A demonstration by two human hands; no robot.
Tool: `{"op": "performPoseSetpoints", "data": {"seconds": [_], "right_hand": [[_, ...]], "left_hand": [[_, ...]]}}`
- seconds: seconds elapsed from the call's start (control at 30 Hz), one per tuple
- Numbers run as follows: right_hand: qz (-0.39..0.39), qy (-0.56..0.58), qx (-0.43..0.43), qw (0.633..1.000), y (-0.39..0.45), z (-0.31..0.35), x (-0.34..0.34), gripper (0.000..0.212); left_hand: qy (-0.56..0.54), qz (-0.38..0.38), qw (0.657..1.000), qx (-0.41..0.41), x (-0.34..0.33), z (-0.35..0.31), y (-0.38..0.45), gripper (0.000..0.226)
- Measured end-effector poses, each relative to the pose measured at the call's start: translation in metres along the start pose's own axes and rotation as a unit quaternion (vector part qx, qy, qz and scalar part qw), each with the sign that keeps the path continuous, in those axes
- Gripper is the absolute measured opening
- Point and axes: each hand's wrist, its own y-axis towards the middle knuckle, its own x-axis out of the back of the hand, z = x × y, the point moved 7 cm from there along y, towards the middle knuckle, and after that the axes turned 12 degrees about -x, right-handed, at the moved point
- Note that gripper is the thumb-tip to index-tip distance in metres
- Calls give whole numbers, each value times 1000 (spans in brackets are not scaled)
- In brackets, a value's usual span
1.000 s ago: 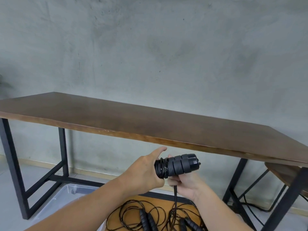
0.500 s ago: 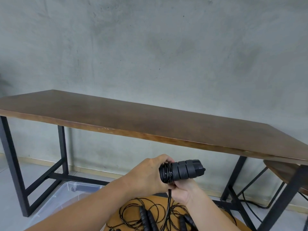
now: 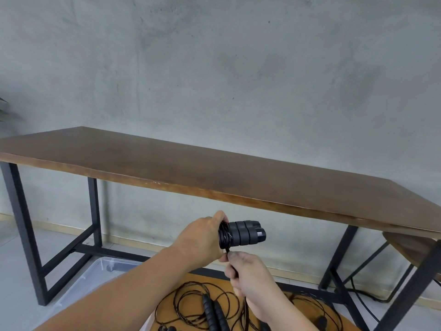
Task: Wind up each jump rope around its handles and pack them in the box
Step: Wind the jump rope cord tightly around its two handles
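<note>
Grey concrete wall, long wooden bench [image 3: 214,173], jump rope mid-wind in front of it.

Left hand [image 3: 202,237] wrapped around the paired handles [image 3: 243,232], with a few turns of cord [image 3: 224,236] already coiled at the near end. Right hand [image 3: 250,271] just below, pinching the loose cord and feeding it up. Looks maybe partway through this one, with slack trailing down to the pile. At least one more rope [image 3: 210,306] tangled on the round wooden stool [image 3: 343,323] below, not wound yet. Clear plastic box [image 3: 105,266] on the floor to the left, under the arm; nothing visible inside from here. So: finish the coil, drop it in, then tackle the rest.
</note>
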Motion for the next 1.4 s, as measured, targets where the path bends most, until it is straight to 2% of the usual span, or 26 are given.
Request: {"op": "performPoseSetpoints", "data": {"seconds": [0.1,0.27,0.47,0.57,0.77,0.9,1.07,1.3,1.4], "right_hand": [[-31,-127,23,991,-4,5,-2,33],[-72,-325,77,940,-18,19,-4,32],[-132,-486,136,853,-44,47,0,22],[-139,-513,153,833,-57,68,4,21],[-114,-492,155,849,-60,107,19,11],[-45,-454,152,876,-51,118,30,11],[37,-437,159,885,-44,124,34,17],[132,-293,105,941,-24,103,42,15],[155,-235,78,956,-16,92,41,22]], "left_hand": [[36,15,999,-5,-6,2,2,55],[89,26,996,-11,-11,8,1,49],[138,41,989,-45,-11,6,0,47],[143,45,986,-78,-6,1,-1,46],[112,52,984,-129,5,-14,-6,49],[76,46,986,-143,11,-23,-11,48],[39,69,987,-140,8,-35,-17,46],[-8,76,987,-140,10,-47,-25,55],[-38,83,988,-128,9,-49,-28,65]]}}
